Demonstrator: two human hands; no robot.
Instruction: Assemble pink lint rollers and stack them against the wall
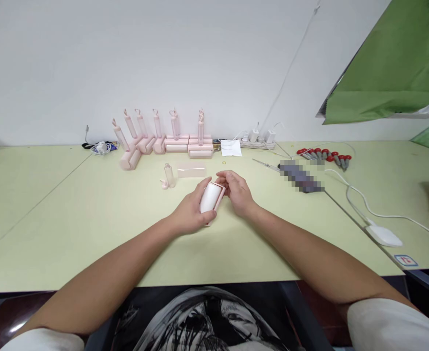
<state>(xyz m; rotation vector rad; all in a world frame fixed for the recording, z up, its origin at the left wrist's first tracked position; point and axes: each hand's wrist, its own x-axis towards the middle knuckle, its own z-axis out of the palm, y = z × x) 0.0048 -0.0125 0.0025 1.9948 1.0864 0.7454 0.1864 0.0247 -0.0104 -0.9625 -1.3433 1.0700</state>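
Note:
In my left hand (189, 210) is a pink lint roller head with a white roll (210, 197), tilted above the table, my fingers wrapped around its left side and thumb across its near end. My right hand (237, 191) is at its far right corner, with curled fingers against the pink edge. Just beyond stands a small clear pink tube handle (168, 174). A pink cap with a loop (165, 184) lies at its foot. Beside the tube lies a translucent pink cover (191, 169).
Several pink lint rollers with upright handles (176, 127) stand along the wall. To their right are a white paper (231, 147) and a power strip (260, 144). Red-capped grey tools (324, 155), a blurred dark item (300, 176) and a white cable with a pad (384, 235) occupy the right side.

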